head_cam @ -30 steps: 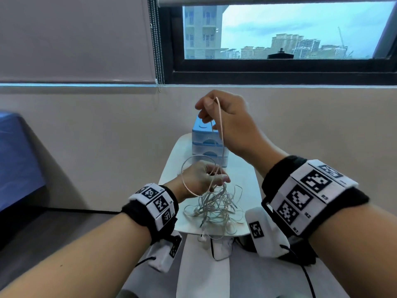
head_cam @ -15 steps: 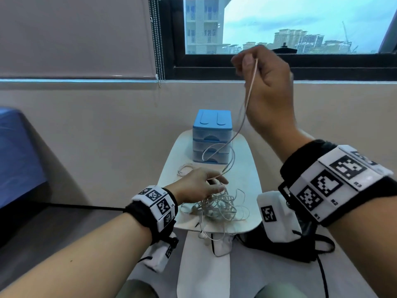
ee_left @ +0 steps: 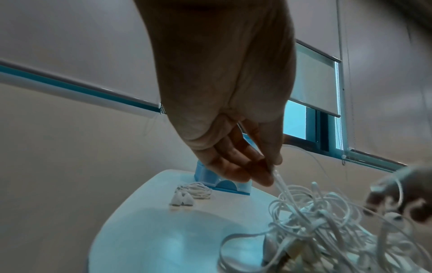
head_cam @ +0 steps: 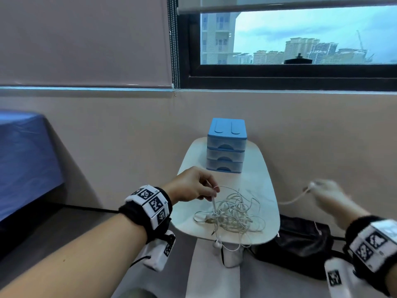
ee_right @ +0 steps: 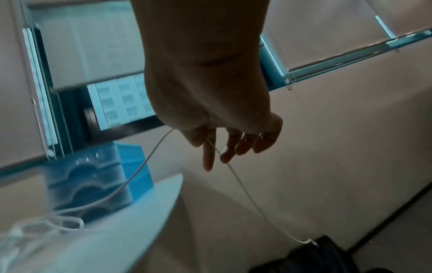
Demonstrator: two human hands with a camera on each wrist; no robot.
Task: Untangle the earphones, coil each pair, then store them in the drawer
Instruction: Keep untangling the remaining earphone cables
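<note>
Small white tabletop (head_cam: 266,190) against the wall under the window; a blue three-drawer unit (head_cam: 225,154) stands at its far end, all drawers closed. A tangle of white earphones (head_cam: 234,211) lies heaped on the near half of the tabletop, one earbud (head_cam: 217,245) dangling over the near edge. Left hand (head_cam: 191,186) hovers just over the left side of the heap, thumb and fingers (ee_left: 261,177) pinching one cord that runs down into the tangle; the other fingers lie close together beside them. Right hand (head_cam: 328,194) is out past the right edge of the tabletop, blurred in the head view, holding a single strand (head_cam: 294,200) that stretches back to the heap. From the right wrist view, that cord passes between thumb and forefinger, the fingers (ee_right: 208,157) hanging loosely downward, slightly apart; how firm the hold is, cannot tell. The free end trails down toward a dark bag (head_cam: 300,244) on the floor to the right of the table's base. A second, already coiled pair of earphones (ee_left: 194,192) sits on the tabletop near the foot of the drawer unit, on its left side, apart from the tangle. Blue-covered bed (head_cam: 25,158) at far left.
</note>
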